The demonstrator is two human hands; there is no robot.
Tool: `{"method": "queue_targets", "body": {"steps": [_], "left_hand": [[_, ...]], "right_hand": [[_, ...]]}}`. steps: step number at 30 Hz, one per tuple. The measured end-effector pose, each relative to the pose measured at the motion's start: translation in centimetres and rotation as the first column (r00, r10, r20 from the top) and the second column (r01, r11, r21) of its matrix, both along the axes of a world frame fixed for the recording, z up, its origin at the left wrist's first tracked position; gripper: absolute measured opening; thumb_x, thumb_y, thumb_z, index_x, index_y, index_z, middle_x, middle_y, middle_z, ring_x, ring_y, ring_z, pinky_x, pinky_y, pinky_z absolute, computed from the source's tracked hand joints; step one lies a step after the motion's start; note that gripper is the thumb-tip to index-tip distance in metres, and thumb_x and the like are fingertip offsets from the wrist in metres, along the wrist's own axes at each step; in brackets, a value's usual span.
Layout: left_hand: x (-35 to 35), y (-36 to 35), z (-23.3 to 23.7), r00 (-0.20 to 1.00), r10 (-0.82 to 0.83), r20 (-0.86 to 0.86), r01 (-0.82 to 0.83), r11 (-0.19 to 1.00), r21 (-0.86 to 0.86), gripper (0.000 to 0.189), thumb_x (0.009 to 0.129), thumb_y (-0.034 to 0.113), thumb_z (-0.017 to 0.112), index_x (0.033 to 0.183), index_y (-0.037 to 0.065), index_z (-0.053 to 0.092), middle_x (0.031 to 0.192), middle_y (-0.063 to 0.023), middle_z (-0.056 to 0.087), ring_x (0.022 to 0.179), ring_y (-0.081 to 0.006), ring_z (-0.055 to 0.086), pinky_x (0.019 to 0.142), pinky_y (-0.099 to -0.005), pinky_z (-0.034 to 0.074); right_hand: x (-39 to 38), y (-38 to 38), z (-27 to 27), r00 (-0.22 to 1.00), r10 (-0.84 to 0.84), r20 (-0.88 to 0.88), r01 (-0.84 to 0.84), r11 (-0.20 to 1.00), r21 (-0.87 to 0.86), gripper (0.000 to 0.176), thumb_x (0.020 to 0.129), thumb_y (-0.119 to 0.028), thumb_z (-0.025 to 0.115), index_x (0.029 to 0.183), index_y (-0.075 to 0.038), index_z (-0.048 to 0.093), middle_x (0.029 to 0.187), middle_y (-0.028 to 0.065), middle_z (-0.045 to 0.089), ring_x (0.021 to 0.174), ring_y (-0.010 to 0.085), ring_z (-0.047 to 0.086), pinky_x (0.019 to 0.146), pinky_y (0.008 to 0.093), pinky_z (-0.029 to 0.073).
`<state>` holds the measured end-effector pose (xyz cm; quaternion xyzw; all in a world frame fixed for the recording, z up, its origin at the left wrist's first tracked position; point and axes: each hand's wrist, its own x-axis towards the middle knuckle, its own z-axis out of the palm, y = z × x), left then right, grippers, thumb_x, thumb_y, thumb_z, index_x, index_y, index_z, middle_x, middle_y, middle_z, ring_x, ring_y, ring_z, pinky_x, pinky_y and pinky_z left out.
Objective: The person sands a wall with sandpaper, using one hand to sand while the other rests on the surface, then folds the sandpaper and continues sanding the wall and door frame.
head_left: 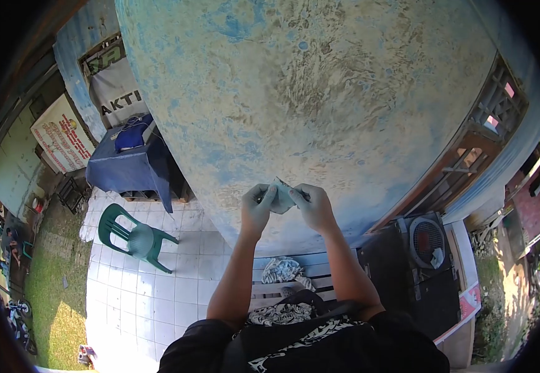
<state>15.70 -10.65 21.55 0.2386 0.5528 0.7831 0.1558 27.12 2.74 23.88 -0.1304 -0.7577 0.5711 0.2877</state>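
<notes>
My left hand (259, 208) and my right hand (312, 207) are raised close together in front of the wall. Between them is a small pale blue-green folded sheet (283, 196) with a dark ragged upper edge. Fingers of both hands are closed on its sides. Its exact kind cannot be made out; it could be paper or cloth. Behind the hands stands the wall (301, 112), its blue and whitish paint patchy and worn, with grey-brown stains higher up.
A green plastic chair (140, 241) stands on white floor tiles (176, 292) to the left. Behind it is a table with a dark blue cloth (130, 171). A black loudspeaker (426, 239) stands at right. A crumpled patterned cloth (281, 270) lies on a slatted bench (319, 283) below my hands.
</notes>
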Motion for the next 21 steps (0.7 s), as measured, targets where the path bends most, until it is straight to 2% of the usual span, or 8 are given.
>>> {"method": "queue_targets", "body": {"steps": [2,6,8,9,11,14,19,21], "left_hand": [[-1.0,-0.6,-0.1,0.987,-0.117,-0.109,0.095,0.978,-0.186,0.024,0.109,0.018,0.065,0.105,-0.003,0.075,0.089,-0.0052,0.075,0.077,-0.0094,0.067,0.07,-0.028,0.054],[-0.9,-0.8,0.7,0.983,-0.136,-0.122,0.115,0.98,-0.165,0.023,0.109,0.016,0.065,0.101,-0.003,0.075,0.088,-0.0055,0.075,0.077,-0.0094,0.067,0.069,-0.0271,0.054],[-0.5,-0.1,0.1,0.961,-0.071,-0.268,0.047,0.994,-0.098,0.024,0.107,0.017,0.068,0.096,-0.004,0.075,0.08,-0.0043,0.072,0.071,-0.0065,0.061,0.064,-0.0249,0.049],[-0.4,-0.2,0.6,0.961,-0.074,-0.266,0.049,0.994,-0.098,0.024,0.107,0.017,0.068,0.096,-0.004,0.075,0.08,-0.0043,0.072,0.071,-0.0065,0.061,0.064,-0.0249,0.049],[0.0,-0.9,2.5,0.965,-0.17,-0.198,0.161,0.985,-0.062,0.023,0.107,0.014,0.065,0.096,-0.004,0.075,0.079,-0.0031,0.07,0.071,-0.0057,0.059,0.063,-0.0247,0.047],[-0.2,-1.1,3.5,0.951,-0.253,-0.177,0.249,0.968,-0.039,0.023,0.108,0.013,0.065,0.096,-0.004,0.074,0.08,-0.0026,0.07,0.072,-0.0057,0.058,0.063,-0.025,0.047],[-0.2,0.8,2.2,0.977,-0.179,-0.118,0.166,0.98,-0.111,0.021,0.107,0.015,0.069,0.107,-0.005,0.076,0.084,-0.0033,0.073,0.074,-0.0067,0.062,0.068,-0.0255,0.051],[0.0,1.2,1.6,0.963,-0.269,-0.034,0.269,0.963,0.006,0.024,0.106,0.017,0.071,0.115,-0.005,0.075,0.089,-0.0034,0.074,0.078,-0.0076,0.064,0.072,-0.0256,0.052]], "right_hand": [[0.4,-0.3,0.5,0.995,-0.078,0.054,0.057,0.943,0.328,0.028,0.103,-0.02,0.072,0.089,0.004,0.072,0.069,0.0034,0.059,0.067,0.009,0.053,0.062,0.0316,0.042],[0.2,-1.0,2.1,0.995,0.012,0.097,-0.039,0.959,0.279,0.023,0.101,-0.018,0.074,0.092,0.004,0.074,0.07,0.0064,0.064,0.067,0.0099,0.053,0.062,0.0317,0.044],[0.0,-1.4,2.5,0.997,0.079,0.014,-0.08,0.985,0.151,0.021,0.096,-0.017,0.077,0.091,0.004,0.076,0.07,0.0204,0.066,0.057,0.0233,0.053,0.059,0.0386,0.044],[0.3,-1.5,3.2,0.997,0.076,0.016,-0.078,0.985,0.151,0.021,0.096,-0.017,0.077,0.091,0.004,0.076,0.07,0.0204,0.066,0.057,0.0233,0.053,0.059,0.0386,0.044],[0.9,-1.6,4.5,0.999,-0.033,-0.011,0.035,0.953,0.3,0.022,0.095,-0.017,0.079,0.089,0.003,0.077,0.068,0.018,0.067,0.057,0.0214,0.052,0.058,0.0381,0.044],[0.9,-0.5,4.1,0.993,-0.118,0.013,0.108,0.939,0.326,0.022,0.094,-0.018,0.079,0.087,0.003,0.077,0.067,0.0171,0.067,0.056,0.0201,0.053,0.058,0.0374,0.044],[1.7,1.3,1.5,0.985,-0.168,0.048,0.156,0.97,0.188,0.028,0.099,-0.022,0.076,0.086,0.003,0.076,0.064,0.0064,0.063,0.058,0.0141,0.053,0.058,0.0343,0.043],[2.2,2.1,0.4,0.98,-0.196,-0.038,0.189,0.973,-0.131,0.029,0.103,-0.024,0.075,0.087,0.0,0.074,0.068,0.0004,0.061,0.062,0.0098,0.052,0.061,0.0303,0.042]]}}
